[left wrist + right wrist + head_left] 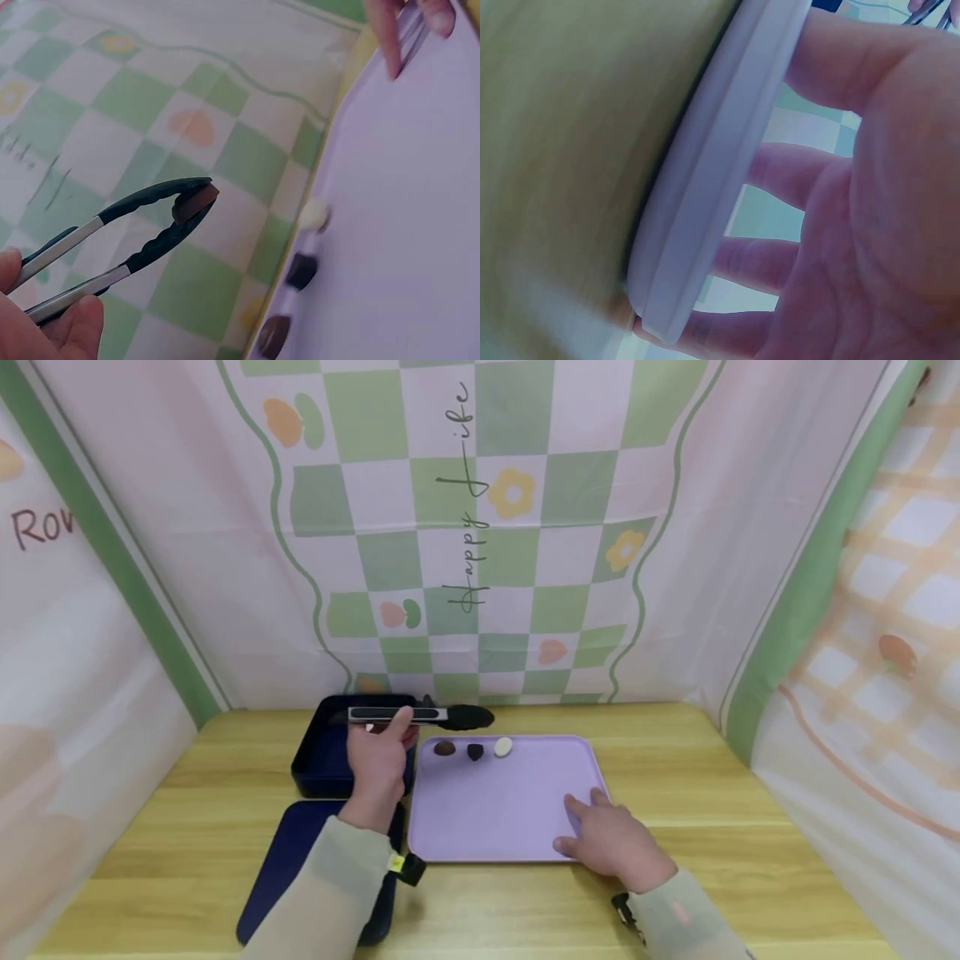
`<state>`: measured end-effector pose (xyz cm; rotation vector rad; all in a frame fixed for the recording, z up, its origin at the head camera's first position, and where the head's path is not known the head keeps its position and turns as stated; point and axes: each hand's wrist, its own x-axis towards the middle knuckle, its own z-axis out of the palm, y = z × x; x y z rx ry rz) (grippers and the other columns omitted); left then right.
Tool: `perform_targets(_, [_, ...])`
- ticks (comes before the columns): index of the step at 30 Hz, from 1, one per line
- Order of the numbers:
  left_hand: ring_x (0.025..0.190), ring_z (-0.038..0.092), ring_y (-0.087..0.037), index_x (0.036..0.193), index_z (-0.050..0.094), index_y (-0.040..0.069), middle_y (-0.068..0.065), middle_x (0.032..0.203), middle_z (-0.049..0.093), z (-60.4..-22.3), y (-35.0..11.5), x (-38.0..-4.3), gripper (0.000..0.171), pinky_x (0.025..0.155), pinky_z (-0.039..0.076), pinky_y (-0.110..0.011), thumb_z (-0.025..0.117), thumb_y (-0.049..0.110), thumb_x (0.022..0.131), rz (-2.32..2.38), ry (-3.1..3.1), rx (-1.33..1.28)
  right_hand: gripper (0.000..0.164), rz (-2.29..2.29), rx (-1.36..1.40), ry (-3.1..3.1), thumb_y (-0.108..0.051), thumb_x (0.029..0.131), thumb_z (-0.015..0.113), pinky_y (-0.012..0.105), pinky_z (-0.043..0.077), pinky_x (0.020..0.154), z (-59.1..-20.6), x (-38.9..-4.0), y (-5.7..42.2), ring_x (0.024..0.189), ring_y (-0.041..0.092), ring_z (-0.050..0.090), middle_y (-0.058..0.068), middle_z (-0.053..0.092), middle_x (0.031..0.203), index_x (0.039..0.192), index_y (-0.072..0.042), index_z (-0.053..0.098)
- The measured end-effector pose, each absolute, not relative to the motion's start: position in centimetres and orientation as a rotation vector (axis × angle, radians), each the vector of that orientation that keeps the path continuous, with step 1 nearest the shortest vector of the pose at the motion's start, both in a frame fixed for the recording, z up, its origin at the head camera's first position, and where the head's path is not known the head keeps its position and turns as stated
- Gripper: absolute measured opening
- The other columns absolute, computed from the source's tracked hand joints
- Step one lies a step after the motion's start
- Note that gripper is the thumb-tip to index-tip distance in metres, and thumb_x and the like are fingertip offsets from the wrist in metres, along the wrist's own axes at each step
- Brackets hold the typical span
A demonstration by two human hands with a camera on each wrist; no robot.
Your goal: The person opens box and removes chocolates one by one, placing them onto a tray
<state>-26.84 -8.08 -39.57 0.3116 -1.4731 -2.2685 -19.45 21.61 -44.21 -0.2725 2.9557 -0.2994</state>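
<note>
My left hand grips a pair of tongs with metal handles and black tips, held above the tray's far left corner. In the left wrist view, the tips pinch a brown chocolate. The lilac tray bears three pieces in a row along its far edge: a brown oval chocolate, a dark chocolate and a white oval one. At the tray's near right corner rests my right hand, its fingers spread and touching the rim.
A navy box stands left of the tray, partly behind my left hand. In front of it lies a navy lid, partly covered by my left sleeve. Patterned cloth hangs behind and on both sides of the wooden table.
</note>
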Motion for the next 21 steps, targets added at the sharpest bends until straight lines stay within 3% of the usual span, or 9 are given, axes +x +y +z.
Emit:
perform_targets(9, [0.064,0.066,-0.021,0.111,0.055,0.002,-0.011,0.083,0.067,-41.4,-2.6,-27.0,0.039,0.064,0.058,-0.035,0.082,0.005,0.083,-2.194,-1.644,0.322,0.075,-0.284,-0.262,2.954,-0.051,0.09,0.069,0.074,0.036,0.093,-44.5,-19.6,21.6,0.119,0.069,0.037,0.041,0.031,0.146,0.144,-0.002,0.051])
perform_targets(15, [0.078,0.066,-0.018,0.104,0.064,0.004,-0.005,0.086,0.07,-43.1,0.4,-26.6,0.03,0.074,0.056,-0.034,0.083,0.012,0.082,-2.024,-1.863,0.282,0.075,-0.277,-0.266,2.957,-0.051,0.09,0.068,0.074,0.037,0.092,-44.5,-19.6,21.7,0.118,0.069,0.038,0.042,0.031,0.146,0.144,-0.002,0.05])
perform_targets(21, [0.085,0.066,-0.022,0.1,0.055,0.005,-0.005,0.091,0.067,-43.9,1.8,-26.6,0.037,0.076,0.056,-0.034,0.085,0.008,0.078,-1.992,-1.851,0.165,0.075,-0.277,-0.272,2.966,-0.051,0.09,0.069,0.075,0.039,0.09,-44.3,-19.5,21.5,0.115,0.07,0.039,0.042,0.031,0.145,0.144,-0.002,0.051])
